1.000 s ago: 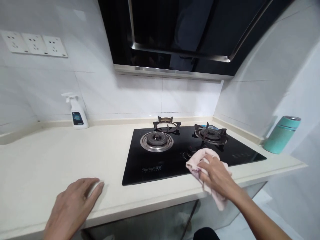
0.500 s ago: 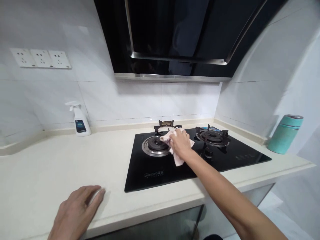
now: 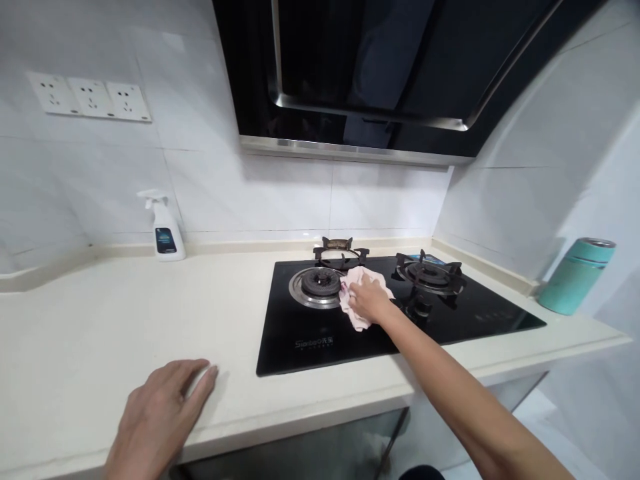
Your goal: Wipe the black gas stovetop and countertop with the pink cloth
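Observation:
My right hand [image 3: 369,299] presses a pale pink cloth [image 3: 356,319] onto the black glass gas stove [image 3: 295,350], just right of the left burner [image 3: 320,285]. The fingers are closed over the cloth, and part of it spreads out beyond them. That burner has no pan support on it; a black pan support [image 3: 341,252] stands behind it at the stove's back edge. My left hand [image 3: 163,407] rests on the pale countertop [image 3: 100,333] near the front edge, left of the stove, fingers loosely curved with the thumb apart and nothing held.
The right burner [image 3: 430,275] carries its pan support, with a control knob [image 3: 421,305] in front. A white spray bottle [image 3: 167,233] stands by the back wall at left. A turquoise tumbler [image 3: 577,277] stands at the right end. A black range hood [image 3: 360,73] overhangs the stove.
My right hand and the cloth have moved off the left burner's edge, slightly right and toward me, uncovering more of the burner. My left hand stays on the countertop. The view has shifted slightly.

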`<state>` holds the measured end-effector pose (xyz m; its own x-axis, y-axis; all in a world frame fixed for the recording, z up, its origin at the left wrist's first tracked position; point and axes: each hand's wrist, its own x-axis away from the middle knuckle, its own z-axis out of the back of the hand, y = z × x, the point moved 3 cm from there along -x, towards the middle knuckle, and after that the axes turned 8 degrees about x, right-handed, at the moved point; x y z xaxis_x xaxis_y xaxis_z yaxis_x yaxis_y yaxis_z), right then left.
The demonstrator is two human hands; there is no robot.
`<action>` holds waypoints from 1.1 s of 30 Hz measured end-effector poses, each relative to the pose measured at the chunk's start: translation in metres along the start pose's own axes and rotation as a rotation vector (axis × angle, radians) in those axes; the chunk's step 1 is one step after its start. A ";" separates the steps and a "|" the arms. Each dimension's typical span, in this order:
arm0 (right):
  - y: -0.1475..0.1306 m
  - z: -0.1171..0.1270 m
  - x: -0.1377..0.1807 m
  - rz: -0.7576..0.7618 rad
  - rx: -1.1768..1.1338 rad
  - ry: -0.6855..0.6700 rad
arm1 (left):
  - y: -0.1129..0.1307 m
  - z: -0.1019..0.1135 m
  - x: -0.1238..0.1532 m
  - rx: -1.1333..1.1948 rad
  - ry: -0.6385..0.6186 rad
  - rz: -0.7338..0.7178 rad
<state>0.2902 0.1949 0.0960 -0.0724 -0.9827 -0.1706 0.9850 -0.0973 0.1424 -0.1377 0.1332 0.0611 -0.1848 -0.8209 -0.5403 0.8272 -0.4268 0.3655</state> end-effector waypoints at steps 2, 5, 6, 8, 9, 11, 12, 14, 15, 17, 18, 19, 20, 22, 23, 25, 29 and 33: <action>-0.009 0.000 0.019 0.003 -0.009 0.029 | -0.002 -0.001 0.000 0.000 -0.020 0.016; -0.016 0.003 0.053 0.036 -0.035 0.078 | -0.006 -0.002 0.001 -0.004 -0.054 0.048; -0.016 0.004 0.064 0.051 -0.048 0.098 | -0.007 -0.002 0.001 -0.004 -0.060 0.054; -0.013 0.007 0.086 0.082 -0.077 0.146 | -0.011 -0.003 0.000 0.001 -0.074 0.064; -0.010 0.008 0.095 0.098 -0.090 0.168 | -0.013 -0.003 0.000 0.002 -0.082 0.071; -0.002 0.009 0.111 0.133 -0.112 0.201 | -0.016 -0.004 0.000 -0.001 -0.100 0.091; 0.002 0.009 0.118 0.152 -0.122 0.206 | -0.018 -0.005 -0.001 -0.003 -0.103 0.102; 0.013 0.009 0.132 0.188 -0.150 0.206 | -0.020 -0.005 -0.001 -0.006 -0.106 0.108; 0.020 0.008 0.140 0.198 -0.165 0.209 | -0.021 -0.005 -0.002 -0.007 -0.106 0.105; 0.040 0.003 0.156 0.172 -0.184 0.223 | -0.023 -0.006 -0.002 -0.009 -0.118 0.102; 0.053 -0.001 0.165 0.137 -0.185 0.231 | -0.024 -0.007 -0.002 -0.011 -0.132 0.109; 0.069 -0.006 0.174 0.095 -0.183 0.233 | -0.025 -0.007 -0.002 -0.014 -0.146 0.126; 0.088 -0.011 0.183 0.047 -0.179 0.230 | -0.026 -0.008 -0.002 -0.019 -0.159 0.145; 0.131 -0.023 0.200 -0.053 -0.172 0.198 | -0.026 -0.009 -0.002 -0.027 -0.183 0.166; 0.155 -0.028 0.206 -0.119 -0.163 0.182 | -0.026 -0.009 -0.002 -0.032 -0.185 0.167; 0.202 -0.034 0.213 -0.315 -0.126 0.162 | -0.023 -0.010 -0.002 -0.041 -0.184 0.155; 0.249 -0.035 0.192 -0.433 0.059 0.159 | -0.019 -0.010 -0.002 -0.046 -0.168 0.142; 0.240 -0.031 0.145 -0.499 0.217 0.165 | -0.020 -0.011 -0.002 -0.032 -0.170 0.156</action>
<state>0.5213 0.0340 0.0753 -0.4786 -0.7732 -0.4160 0.7814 -0.5911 0.1998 -0.1486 0.1475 0.0465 -0.1376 -0.9293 -0.3428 0.8688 -0.2794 0.4088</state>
